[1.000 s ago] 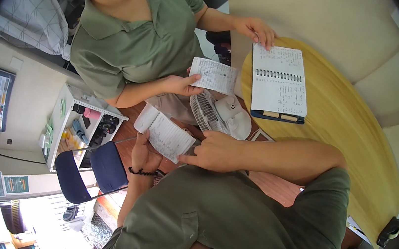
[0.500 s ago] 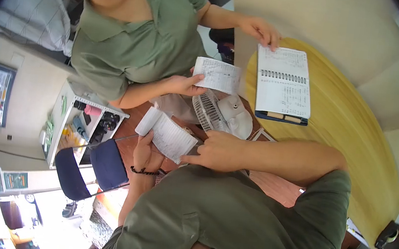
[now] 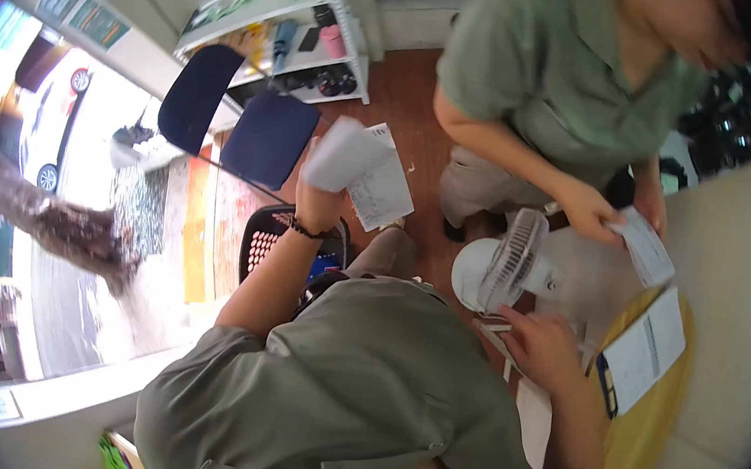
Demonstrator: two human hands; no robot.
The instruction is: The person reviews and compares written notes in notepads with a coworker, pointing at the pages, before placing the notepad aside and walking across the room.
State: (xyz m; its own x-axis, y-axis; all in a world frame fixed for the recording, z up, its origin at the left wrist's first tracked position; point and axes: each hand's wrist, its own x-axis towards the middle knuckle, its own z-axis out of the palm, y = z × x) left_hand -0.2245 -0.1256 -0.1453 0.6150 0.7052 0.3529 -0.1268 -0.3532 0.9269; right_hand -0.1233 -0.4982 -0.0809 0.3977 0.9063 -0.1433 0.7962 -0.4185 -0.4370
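My left hand [image 3: 318,207], with a dark beaded bracelet at its wrist, holds a small open notepad [image 3: 383,187] out to the left; its raised page is blurred. My right hand [image 3: 539,342] has its fingers apart and holds nothing, just below the white fan [image 3: 515,261]. A co-worker in a green shirt [image 3: 544,86] holds a folded sheet or pad [image 3: 646,247] in both hands. Near it, an open spiral notebook [image 3: 647,352] lies on the yellow wooden table [image 3: 648,456].
A dark blue folding chair [image 3: 270,139] stands at the left, before a white shelf [image 3: 352,40] with bottles and other items. A black perforated chair [image 3: 260,244] is by my left arm. Bright glass shows a street at far left.
The view has swung left. My right hand has left the notepad and moved right, beside the fan. The co-worker's other hand has come off the spiral notebook to the paper.
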